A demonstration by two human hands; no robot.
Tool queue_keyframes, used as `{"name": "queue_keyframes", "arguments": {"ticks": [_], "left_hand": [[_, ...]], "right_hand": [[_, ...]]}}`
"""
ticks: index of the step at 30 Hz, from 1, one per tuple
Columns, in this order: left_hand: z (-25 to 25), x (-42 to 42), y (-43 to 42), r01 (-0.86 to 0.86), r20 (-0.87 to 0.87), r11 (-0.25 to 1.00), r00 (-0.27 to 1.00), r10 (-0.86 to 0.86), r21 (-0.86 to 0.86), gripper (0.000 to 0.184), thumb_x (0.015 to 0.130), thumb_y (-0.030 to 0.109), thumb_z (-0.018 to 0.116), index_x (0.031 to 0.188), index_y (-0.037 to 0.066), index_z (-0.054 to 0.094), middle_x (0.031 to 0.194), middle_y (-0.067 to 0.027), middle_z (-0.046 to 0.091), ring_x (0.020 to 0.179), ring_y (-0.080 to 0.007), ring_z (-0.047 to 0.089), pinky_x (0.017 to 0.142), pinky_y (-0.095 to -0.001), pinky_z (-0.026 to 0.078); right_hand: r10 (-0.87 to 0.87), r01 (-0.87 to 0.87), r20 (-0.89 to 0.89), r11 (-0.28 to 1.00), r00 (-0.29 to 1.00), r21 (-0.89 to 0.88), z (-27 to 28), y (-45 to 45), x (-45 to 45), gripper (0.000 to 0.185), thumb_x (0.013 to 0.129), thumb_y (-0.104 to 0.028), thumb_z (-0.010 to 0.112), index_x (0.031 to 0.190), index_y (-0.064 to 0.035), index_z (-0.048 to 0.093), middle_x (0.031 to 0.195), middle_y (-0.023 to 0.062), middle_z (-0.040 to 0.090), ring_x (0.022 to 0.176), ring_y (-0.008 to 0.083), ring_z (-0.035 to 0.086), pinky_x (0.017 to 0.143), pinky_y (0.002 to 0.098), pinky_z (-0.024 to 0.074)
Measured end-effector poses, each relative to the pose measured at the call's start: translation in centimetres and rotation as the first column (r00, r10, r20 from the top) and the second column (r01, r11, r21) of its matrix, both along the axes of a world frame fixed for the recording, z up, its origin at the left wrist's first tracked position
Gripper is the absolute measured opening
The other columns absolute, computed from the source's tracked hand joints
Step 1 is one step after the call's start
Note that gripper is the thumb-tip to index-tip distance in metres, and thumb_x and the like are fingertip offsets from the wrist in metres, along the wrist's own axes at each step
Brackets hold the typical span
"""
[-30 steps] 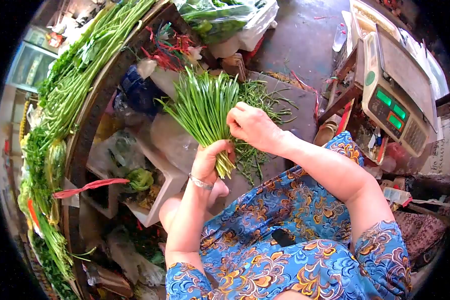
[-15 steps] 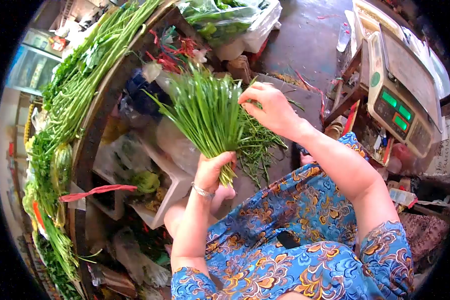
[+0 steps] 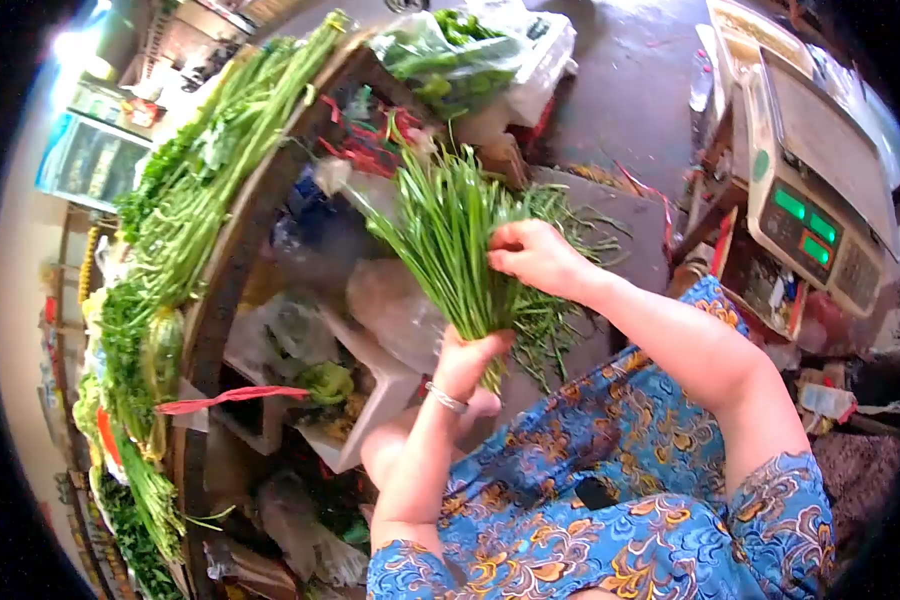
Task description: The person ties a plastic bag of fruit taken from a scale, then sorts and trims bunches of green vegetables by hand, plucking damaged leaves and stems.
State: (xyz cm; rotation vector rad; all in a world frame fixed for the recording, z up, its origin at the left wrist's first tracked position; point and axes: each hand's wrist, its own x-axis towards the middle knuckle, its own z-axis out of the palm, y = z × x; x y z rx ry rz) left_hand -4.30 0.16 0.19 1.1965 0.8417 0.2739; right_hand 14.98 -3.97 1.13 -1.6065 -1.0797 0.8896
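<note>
A thick bunch of garlic chives [image 3: 445, 230] stands fanned upward in my left hand [image 3: 475, 358], whose fingers are wrapped round its lower end. The cut stem ends poke out below that fist. My right hand [image 3: 540, 258] is at the right side of the bunch, its fingers curled and pinched against the leaves. Whatever lies between those fingertips is too small to make out. Beneath and to the right of the bunch, a loose heap of thin green trimmings [image 3: 545, 350] lies on the floor.
At left, a wooden-edged stall [image 3: 232, 215] carries long beans [image 3: 220, 170] and leafy greens. A digital scale [image 3: 820, 150] with green figures stands at right. Bagged greens [image 3: 460, 60] lie ahead. A white foam box [image 3: 370, 400] and red ties [image 3: 365, 150] are below the stall.
My right hand has come down a little along the right side of the bunch. The whole view has shifted slightly, and my left hand still grips the chives.
</note>
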Motion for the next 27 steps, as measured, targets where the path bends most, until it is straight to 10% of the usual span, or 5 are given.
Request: {"name": "queue_keyframes", "arguments": {"ticks": [7, 27], "left_hand": [[-0.1, -0.2, 0.9, -0.018, 0.114, 0.990, 0.993, 0.034, -0.137, 0.022, 0.080, 0.006, 0.068, 0.100, 0.002, 0.059, 0.075, -0.0059, 0.064, 0.058, -0.0159, 0.061, 0.051, -0.0285, 0.051], [0.9, -0.7, 1.0, -0.039, 0.129, 0.991, 0.990, 0.057, -0.131, 0.016, 0.083, 0.007, 0.066, 0.096, -0.001, 0.060, 0.076, -0.0087, 0.063, 0.061, -0.0162, 0.059, 0.052, -0.0272, 0.049]], "right_hand": [[0.027, -0.026, -0.434, 1.000, 0.900, 0.008, 1.0, -0.9, 0.7, 0.016, 0.088, -0.018, 0.064, 0.079, -0.0054, 0.061, 0.071, 0.0000, 0.061, 0.058, 0.0070, 0.055, 0.052, 0.0227, 0.0421], [-0.111, 0.290, -0.643, 0.940, 0.758, 0.179, 1.4, -1.3, 5.5, 0.010, 0.085, -0.015, 0.068, 0.086, -0.0069, 0.062, 0.073, -0.0025, 0.059, 0.057, 0.0057, 0.054, 0.052, 0.0214, 0.0415]]}}
